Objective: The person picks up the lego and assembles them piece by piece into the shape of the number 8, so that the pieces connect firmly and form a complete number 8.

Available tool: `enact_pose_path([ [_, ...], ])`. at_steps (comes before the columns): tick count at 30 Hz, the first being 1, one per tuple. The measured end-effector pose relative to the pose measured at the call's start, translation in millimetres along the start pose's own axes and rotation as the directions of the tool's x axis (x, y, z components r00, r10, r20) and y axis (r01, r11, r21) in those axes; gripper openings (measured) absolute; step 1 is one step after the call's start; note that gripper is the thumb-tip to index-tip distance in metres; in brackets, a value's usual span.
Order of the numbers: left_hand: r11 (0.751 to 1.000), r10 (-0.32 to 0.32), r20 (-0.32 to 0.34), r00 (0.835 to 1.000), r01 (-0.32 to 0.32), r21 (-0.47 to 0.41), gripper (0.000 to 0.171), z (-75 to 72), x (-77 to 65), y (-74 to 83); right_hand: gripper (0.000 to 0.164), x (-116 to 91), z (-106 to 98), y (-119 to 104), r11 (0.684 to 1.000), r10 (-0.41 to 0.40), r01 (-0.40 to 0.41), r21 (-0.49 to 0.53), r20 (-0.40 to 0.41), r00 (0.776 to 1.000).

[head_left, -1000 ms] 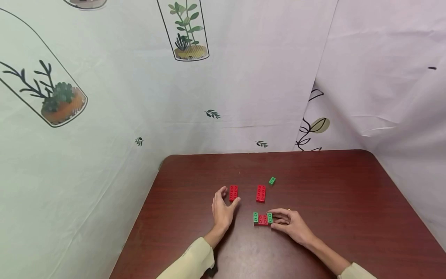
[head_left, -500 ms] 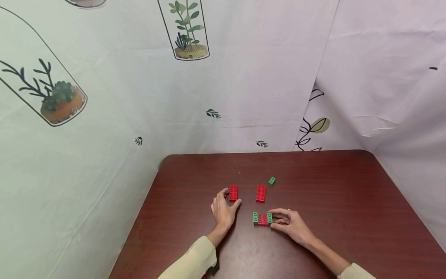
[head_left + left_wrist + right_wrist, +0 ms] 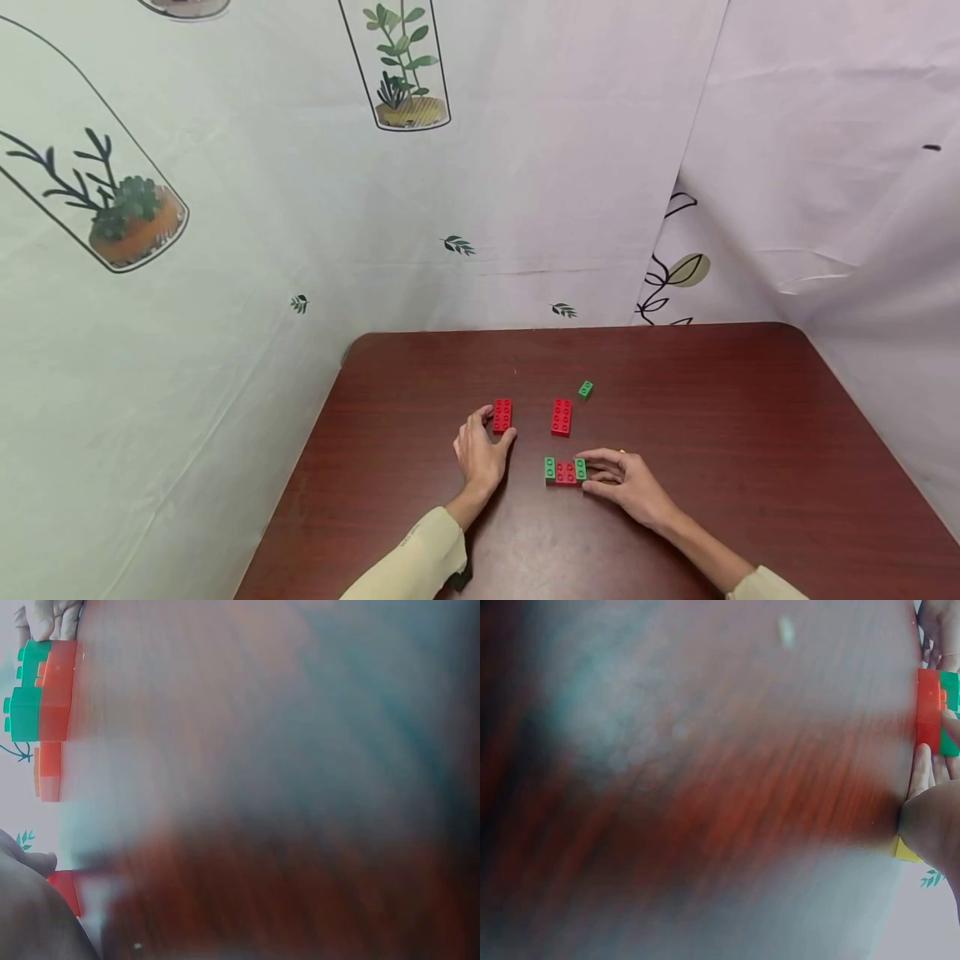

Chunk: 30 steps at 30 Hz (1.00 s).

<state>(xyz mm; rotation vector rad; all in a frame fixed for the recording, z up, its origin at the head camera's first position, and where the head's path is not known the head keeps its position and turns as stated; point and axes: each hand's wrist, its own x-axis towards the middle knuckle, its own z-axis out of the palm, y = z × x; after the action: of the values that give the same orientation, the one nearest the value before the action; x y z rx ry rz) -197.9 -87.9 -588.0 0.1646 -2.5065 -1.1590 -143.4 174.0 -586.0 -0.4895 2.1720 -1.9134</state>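
Note:
Several toy building bricks lie on the table. My left hand (image 3: 480, 457) holds the left red brick (image 3: 502, 415), with fingers at its left side and the thumb at its near right corner. To the right, my right hand (image 3: 633, 486) pinches the right end of a joined piece, a red brick (image 3: 566, 473) topped by a green brick at each end. The thumb is on its near side and a finger behind. Another red brick (image 3: 562, 417) lies untouched between and beyond the hands. A small loose green brick (image 3: 586, 389) sits behind it.
Something yellow (image 3: 906, 850) shows behind the right hand in the right wrist view, mostly hidden. The dark red-brown table (image 3: 712, 375) ends at a white cloth backdrop (image 3: 540, 167) printed with plants, which also hangs along both sides.
The left fingers have come in against the left red brick, and the thumb has shifted slightly toward its corner. My right hand and the joined piece have stayed where they were.

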Motion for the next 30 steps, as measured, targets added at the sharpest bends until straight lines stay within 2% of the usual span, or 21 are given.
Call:
enact_pose_path([
  [7, 1.000, 0.020, 0.007, 1.000, -0.021, 0.018, 0.049, -2.6, 0.9, -2.4, 0.042, -1, 1, -1, 1.000, -0.003, 0.003, -0.001, -0.005, 1.000],
  [15, 0.999, 0.021, 0.045, 0.999, -0.019, -0.031, 0.042, -10.0, 3.2, -3.6, 0.042, 0, 1, 0, 1.000, 0.001, -0.001, 0.023, -0.002, 1.000],
  [25, 0.997, -0.033, 0.067, 0.997, 0.037, -0.064, 0.040, -15.3, 4.7, -7.1, 0.043, -1, 1, 0, 1.000, -0.008, 0.008, 0.018, -0.003, 1.000],
  [30, 0.994, -0.027, 0.082, 0.996, 0.036, -0.107, 0.038, -20.1, 5.5, -5.7, 0.042, -1, 1, 0, 1.000, -0.015, 0.015, 0.014, -0.002, 1.000],
])
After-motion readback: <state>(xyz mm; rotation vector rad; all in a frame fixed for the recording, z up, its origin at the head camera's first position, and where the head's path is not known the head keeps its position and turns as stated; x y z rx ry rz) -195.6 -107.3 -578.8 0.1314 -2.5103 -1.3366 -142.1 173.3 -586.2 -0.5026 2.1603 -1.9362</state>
